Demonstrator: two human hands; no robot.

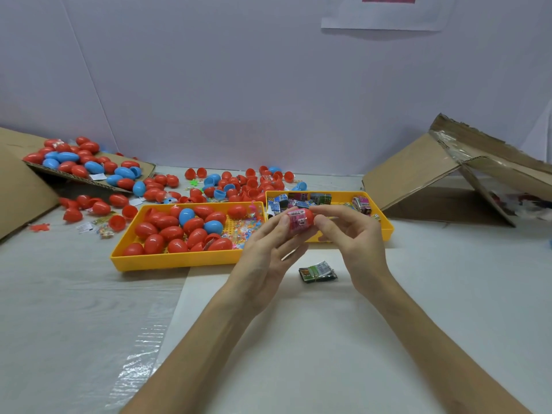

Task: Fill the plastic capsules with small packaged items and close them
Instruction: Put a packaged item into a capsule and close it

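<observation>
Above the white paper sheet [298, 339], my left hand [265, 252] holds a small pink packaged item [297, 223] against a red capsule half [308, 216]. My right hand [352, 237] pinches that red half from the right with thumb and fingertips. Both hands meet in front of the two yellow trays. One green and black packet [317, 271] lies on the paper just below my hands. Whether the packet sits inside the capsule half is hidden by my fingers.
The left yellow tray [167, 258] holds several red and blue capsules plus small coloured bits. The right yellow tray [385, 225] holds several packets. Loose capsules [233, 183] litter the table behind and a cardboard flap [89, 171] at left. An open cardboard box [433, 174] lies at right.
</observation>
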